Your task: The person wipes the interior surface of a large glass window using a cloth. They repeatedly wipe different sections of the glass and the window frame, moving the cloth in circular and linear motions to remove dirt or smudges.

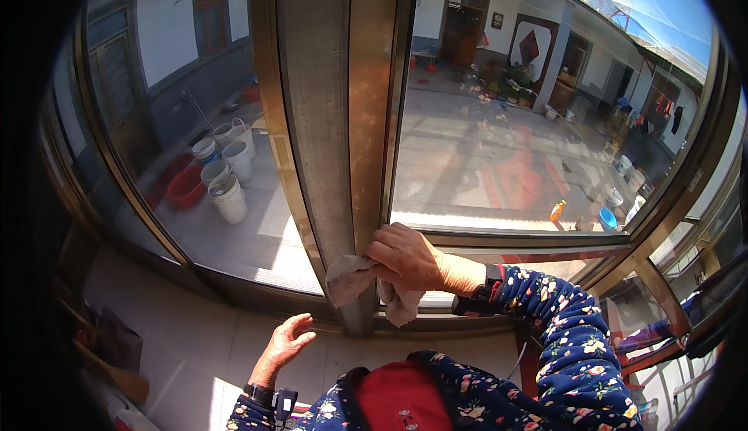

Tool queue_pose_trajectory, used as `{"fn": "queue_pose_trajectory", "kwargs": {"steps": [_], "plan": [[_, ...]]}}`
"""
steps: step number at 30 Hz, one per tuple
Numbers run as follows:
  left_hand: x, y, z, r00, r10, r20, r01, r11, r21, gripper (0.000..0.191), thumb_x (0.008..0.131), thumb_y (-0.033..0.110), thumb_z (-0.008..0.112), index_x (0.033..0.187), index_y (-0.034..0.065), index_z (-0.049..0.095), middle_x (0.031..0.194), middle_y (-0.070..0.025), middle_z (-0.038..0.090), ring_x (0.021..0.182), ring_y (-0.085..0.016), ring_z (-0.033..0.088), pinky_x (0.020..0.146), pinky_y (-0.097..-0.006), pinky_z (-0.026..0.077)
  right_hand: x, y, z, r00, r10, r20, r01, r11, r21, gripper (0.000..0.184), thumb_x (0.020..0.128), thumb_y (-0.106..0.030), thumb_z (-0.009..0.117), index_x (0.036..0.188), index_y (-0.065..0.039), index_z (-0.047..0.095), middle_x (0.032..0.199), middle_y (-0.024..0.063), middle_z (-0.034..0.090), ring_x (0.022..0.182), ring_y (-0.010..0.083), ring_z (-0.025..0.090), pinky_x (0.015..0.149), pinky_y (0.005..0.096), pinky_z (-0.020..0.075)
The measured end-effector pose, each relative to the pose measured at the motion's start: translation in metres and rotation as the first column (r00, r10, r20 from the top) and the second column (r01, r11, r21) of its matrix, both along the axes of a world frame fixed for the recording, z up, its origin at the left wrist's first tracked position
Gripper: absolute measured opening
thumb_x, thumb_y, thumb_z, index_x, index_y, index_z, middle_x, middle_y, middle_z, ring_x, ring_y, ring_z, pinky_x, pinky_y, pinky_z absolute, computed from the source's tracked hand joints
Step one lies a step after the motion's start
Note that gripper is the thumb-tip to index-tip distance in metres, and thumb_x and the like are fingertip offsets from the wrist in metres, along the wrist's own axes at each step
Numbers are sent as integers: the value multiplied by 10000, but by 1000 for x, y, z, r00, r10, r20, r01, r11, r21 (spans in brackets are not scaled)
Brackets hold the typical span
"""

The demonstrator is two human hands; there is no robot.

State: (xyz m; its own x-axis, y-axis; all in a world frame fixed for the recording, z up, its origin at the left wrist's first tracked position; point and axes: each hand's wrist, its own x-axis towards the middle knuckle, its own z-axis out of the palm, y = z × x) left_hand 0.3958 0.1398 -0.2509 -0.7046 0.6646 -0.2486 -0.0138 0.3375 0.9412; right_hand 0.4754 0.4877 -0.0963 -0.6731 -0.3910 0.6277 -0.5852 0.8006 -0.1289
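Observation:
My right hand [406, 258] grips a crumpled pale cloth [350, 279] against the bronze-coloured metal window post [368, 139]. Part of the cloth hangs below my palm, and another part spreads left across the post. The lower left corner of the right glass pane [467, 168] lies just above my knuckles. My left hand [286, 337] is lower and to the left, in the air with its fingers apart and nothing in it. Beneath it is the pale tiled floor [193, 326].
Through the left glass pane stand several white buckets [229, 197] and a red basin [187, 187]. Beyond the right pane are an orange bottle [557, 210], a blue basin [608, 219] and potted plants [520, 89]. A brown bag or box [120, 340] sits at the lower left.

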Motion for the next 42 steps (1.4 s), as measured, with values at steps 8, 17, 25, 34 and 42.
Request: {"fn": "queue_pose_trajectory", "kwargs": {"steps": [8,17,25,34,42], "plan": [[14,78,130,983,-181,34,132,819,558,432,999,258,637,1354,32,542,1313,-83,574,1190,-166,548,985,-349,479,-35,-87,40,987,137,84,-145,983,111,244,828,-179,703,1025,-71,606,941,116,586,894,315,612,730,411,532],[-117,57,247,896,443,-37,-300,662,687,413,1029,264,585,1359,24,520,1206,-74,643,1070,-183,633,932,-321,523,9,25,24,975,-101,-197,114,992,59,291,856,-27,703,1137,-24,627,876,128,643,730,318,656,601,391,549],[-142,171,331,-50,668,-742,225,732,644,451,1009,263,622,1376,18,530,1266,-83,601,1044,-180,594,927,-279,487,22,78,-54,955,-272,-117,291,937,194,175,880,-115,701,1046,-86,655,928,93,676,829,281,679,722,381,553],[-199,184,253,319,520,-792,134,802,582,433,998,158,543,1402,28,458,1353,-172,537,1248,-282,533,1066,-383,426,22,85,-60,943,-290,-165,328,895,301,225,851,-145,717,1068,-103,673,929,51,650,796,230,641,696,348,528],[-196,194,528,449,231,-863,815,290,501,418,1055,195,453,1426,4,476,1370,-134,579,1240,-253,570,1067,-365,441,23,83,-59,932,-318,-171,356,889,288,234,851,-145,713,1075,-93,669,934,48,646,822,227,643,732,344,541]]}}
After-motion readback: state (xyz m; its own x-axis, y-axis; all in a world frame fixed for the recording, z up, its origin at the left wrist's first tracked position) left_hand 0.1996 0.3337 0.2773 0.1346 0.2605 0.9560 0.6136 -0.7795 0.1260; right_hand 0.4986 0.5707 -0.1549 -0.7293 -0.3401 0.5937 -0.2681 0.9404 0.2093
